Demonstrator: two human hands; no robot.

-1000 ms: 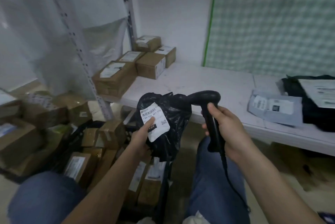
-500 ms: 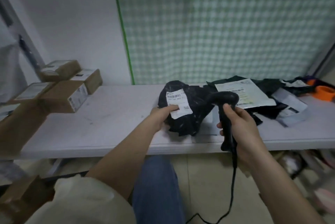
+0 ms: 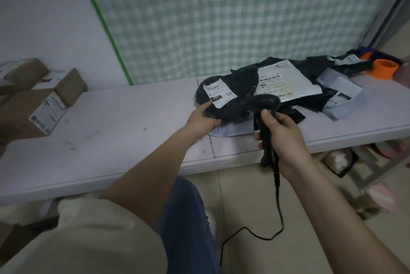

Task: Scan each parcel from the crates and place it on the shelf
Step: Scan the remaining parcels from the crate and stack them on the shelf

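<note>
A black plastic parcel (image 3: 226, 108) with a white barcode label lies on the white shelf (image 3: 115, 122), resting partly on a grey flat mailer. My left hand (image 3: 203, 118) grips its near left edge. My right hand (image 3: 281, 138) is closed around the handle of a black corded barcode scanner (image 3: 263, 105), held just right of the parcel at the shelf's front edge, its head above the parcel's right side.
More black and grey mailers (image 3: 288, 83) are piled on the shelf to the right, with orange tape rolls (image 3: 385, 67) beyond. Brown cardboard boxes (image 3: 37, 105) stand at the shelf's left end. A checked curtain hangs behind. The scanner cable (image 3: 250, 232) trails over the tiled floor.
The view swung right from the crates to the shelf. My left hand carried the black parcel over and set it down on the shelf beside the pile; the scanner travelled along in my right hand.
</note>
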